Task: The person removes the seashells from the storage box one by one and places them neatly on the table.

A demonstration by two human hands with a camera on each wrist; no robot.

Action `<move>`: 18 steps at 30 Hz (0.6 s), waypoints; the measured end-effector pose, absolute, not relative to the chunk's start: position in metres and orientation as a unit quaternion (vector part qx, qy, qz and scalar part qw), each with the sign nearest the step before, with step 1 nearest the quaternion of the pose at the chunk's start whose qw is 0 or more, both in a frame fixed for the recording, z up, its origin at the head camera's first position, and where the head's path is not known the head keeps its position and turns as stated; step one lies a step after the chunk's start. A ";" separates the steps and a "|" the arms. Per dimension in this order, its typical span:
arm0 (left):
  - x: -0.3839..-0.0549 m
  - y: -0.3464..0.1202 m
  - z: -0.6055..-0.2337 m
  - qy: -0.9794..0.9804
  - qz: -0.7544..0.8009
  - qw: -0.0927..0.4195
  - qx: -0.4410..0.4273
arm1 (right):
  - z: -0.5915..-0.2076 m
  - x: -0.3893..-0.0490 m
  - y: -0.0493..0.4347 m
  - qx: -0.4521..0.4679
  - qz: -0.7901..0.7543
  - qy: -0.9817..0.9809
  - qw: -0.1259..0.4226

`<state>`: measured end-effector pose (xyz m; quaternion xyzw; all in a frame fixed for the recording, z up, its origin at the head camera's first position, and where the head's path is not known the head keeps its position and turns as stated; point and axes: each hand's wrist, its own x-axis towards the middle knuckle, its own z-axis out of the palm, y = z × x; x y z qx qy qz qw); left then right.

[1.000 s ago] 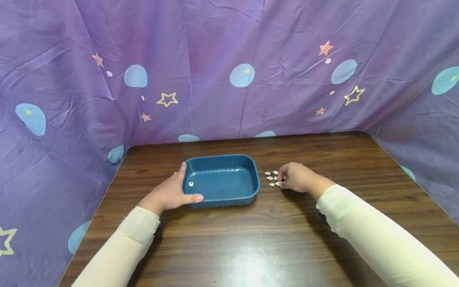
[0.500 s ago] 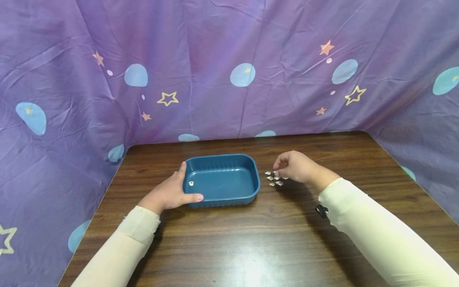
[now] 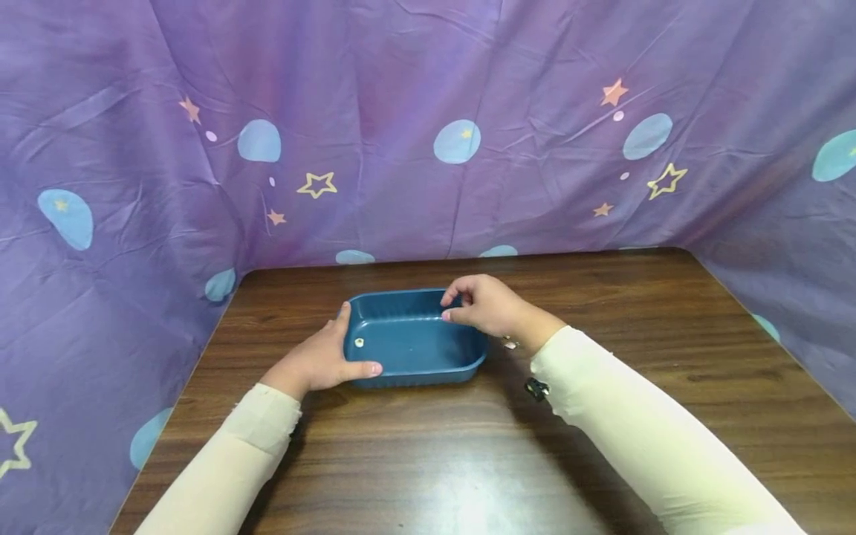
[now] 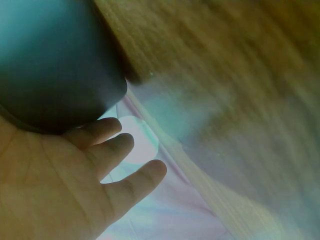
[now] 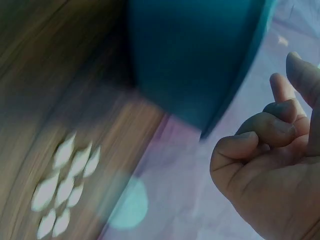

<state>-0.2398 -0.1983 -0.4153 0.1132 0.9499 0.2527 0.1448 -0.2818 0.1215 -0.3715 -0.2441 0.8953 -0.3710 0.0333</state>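
Note:
A blue rectangular plastic basin (image 3: 411, 379) stands on the wooden table. My left hand (image 3: 317, 360) spans its left end, thumb along the front rim and index finger at the back left corner. In the left wrist view the other fingers (image 4: 135, 185) stretch out straight beside the basin wall. Inside, near the left end, lies one small white shell-like piece (image 3: 359, 342). Over the basin's right end hovers my right hand (image 3: 484, 305), thumb and index fingertips close together; I cannot tell whether a piece is between them. Its other fingers (image 5: 235, 150) are curled.
Several more white shell-like pieces (image 5: 65, 190) lie grouped on the table (image 3: 428, 461) right of the basin, mostly hidden by my right wrist in the head view. A purple curtain (image 3: 401, 186) with stars hangs behind the table and at both sides.
My right hand has lifted from the group of white pieces and moved left to above the basin. My left hand and the basin have stayed in place.

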 end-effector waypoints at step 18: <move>-0.240 -0.199 -0.414 0.948 0.252 0.159 0.112 | -0.382 -0.290 0.028 -0.279 -0.334 0.896 0.093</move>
